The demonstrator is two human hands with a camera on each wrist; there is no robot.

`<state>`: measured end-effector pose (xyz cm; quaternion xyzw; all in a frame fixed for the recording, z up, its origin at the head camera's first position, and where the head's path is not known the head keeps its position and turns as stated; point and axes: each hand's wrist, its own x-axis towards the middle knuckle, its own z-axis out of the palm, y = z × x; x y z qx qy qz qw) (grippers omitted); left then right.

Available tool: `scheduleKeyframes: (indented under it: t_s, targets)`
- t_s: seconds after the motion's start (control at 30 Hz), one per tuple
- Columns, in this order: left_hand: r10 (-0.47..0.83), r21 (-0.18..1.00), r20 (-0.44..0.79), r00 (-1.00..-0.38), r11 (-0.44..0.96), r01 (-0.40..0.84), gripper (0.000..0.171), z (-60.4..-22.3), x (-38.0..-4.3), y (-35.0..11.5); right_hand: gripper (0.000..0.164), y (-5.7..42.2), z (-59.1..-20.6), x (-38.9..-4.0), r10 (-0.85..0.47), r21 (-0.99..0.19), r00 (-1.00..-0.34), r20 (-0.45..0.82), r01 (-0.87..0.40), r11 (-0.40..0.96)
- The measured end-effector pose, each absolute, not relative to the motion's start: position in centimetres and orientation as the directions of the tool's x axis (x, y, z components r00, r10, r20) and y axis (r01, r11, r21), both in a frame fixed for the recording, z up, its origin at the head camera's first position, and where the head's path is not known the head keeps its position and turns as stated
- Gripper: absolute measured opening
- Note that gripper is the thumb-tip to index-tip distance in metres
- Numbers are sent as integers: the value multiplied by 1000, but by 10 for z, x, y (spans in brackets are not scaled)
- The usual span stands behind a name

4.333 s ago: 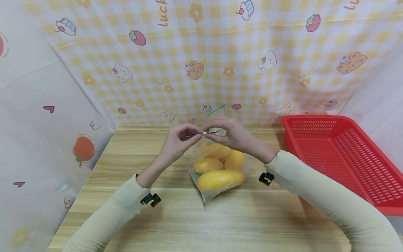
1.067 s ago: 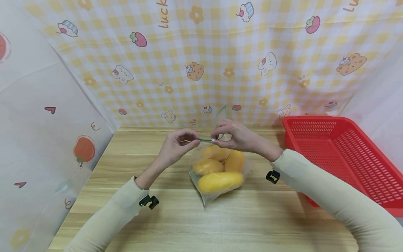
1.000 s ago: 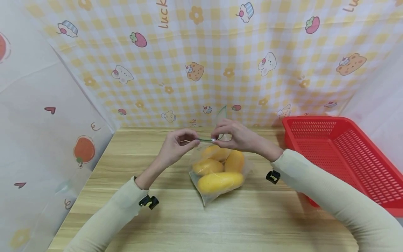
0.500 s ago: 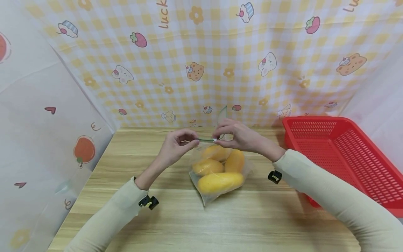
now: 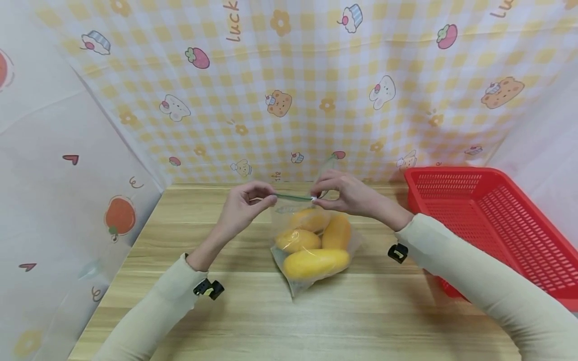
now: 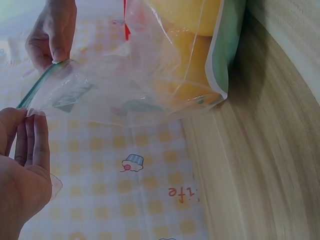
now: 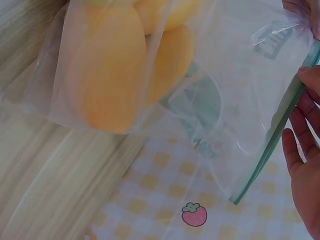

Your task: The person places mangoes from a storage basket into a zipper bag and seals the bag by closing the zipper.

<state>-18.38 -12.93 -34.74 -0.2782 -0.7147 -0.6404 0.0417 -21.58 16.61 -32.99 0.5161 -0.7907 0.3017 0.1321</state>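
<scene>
A clear zip bag with several yellow mangoes inside stands on the table. Its green zip strip is stretched between both hands. My left hand pinches the strip's left end between thumb and fingers. Farther right, my right hand pinches the strip at a small white slider. Beyond the right hand, the bag's loose top corner sticks up. In the right wrist view, the strip runs past the right hand to that free corner, where its two edges lie close.
A red plastic basket stands at the right on the wooden table. Behind the table hangs a yellow checked cloth. White sheeting covers the left side.
The right hand has slid rightward along the zip with the white slider. My left hand has shifted left, so the hands are farther apart and more strip shows between them.
</scene>
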Motion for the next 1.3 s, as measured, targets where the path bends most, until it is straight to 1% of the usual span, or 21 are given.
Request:
scheduleKeyframes:
  t_s: [0.27,0.5,0.9,1.3]
  targets:
    - [335,885,441,-833,-6,466,11,-348,-188,-133,11,169,-329,-217,-733,-328,-426,531,-901,286]
    - [339,889,432,-836,-4,458,11,-349,-190,-134,12,175,-329,-218,-734,-328,-426,528,-900,287]
    - [329,898,420,-846,-17,440,12,-351,-192,-134,14,183,-330,-218,-735,-325,-438,518,-895,305]
    - [325,905,413,-851,-37,425,13,-355,-194,-135,12,191,-329,-215,-734,-318,-468,493,-882,349]
